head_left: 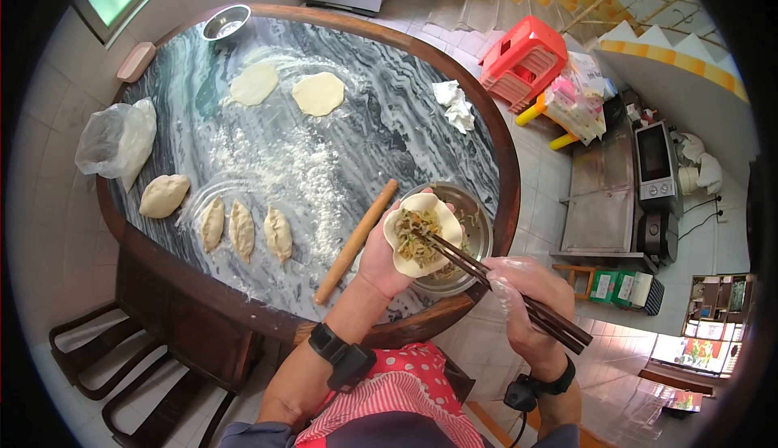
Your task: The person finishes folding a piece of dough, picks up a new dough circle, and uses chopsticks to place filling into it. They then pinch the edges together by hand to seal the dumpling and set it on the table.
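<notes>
My left hand (378,263) cups a round dough wrapper (448,226), its palm under the dough. A heap of shredded filling (416,247) lies in the wrapper's middle. In my right hand (531,298) is a pair of dark chopsticks (463,261), with their tips in that filling. Behind and below the wrapper stands a metal bowl (487,241) of similar filling, partly hidden. A wooden rolling pin (355,243) rests left of my left hand. Three folded dumplings (212,225) (241,231) (277,234) lie farther left, beside scattered flour.
Two flat wrappers (254,84) (318,94) lie toward the marble table's (389,67) far side. A dough lump (164,196) and a plastic bag (121,140) are at left, a small metal bowl (226,23) at the far edge, crumpled tissue (454,106) at right.
</notes>
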A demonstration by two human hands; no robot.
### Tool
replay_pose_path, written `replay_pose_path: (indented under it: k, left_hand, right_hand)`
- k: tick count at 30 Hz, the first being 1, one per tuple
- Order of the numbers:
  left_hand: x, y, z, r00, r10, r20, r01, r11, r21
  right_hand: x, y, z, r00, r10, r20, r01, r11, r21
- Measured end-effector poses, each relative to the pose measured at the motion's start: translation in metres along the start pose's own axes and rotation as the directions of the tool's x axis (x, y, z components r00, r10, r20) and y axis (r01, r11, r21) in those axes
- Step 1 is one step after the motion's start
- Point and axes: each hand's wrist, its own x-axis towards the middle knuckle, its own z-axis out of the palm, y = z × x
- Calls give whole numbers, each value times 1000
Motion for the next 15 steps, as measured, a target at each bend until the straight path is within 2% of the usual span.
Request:
replay_pose_path:
  k: [5,9,12,15]
  left_hand:
    - [3,7,4,998,-62,20,63,996,-56]
    - [1,7,12,999,-45,11,46,997,-62]
    - [-1,9,13,999,-45,0,45,994,-101]
    - [0,10,11,997,-39,66,42,998,-38]
  right_hand:
    - [-3,-10,-2,999,-32,37,32,999,-17]
    - [-5,-2,1,999,-12,51,11,1000,5]
    - [-3,-7,-6,1000,-7,3,7,1000,-2]
    - [-6,-8,-7,1000,20,-23,-20,1000,-4]
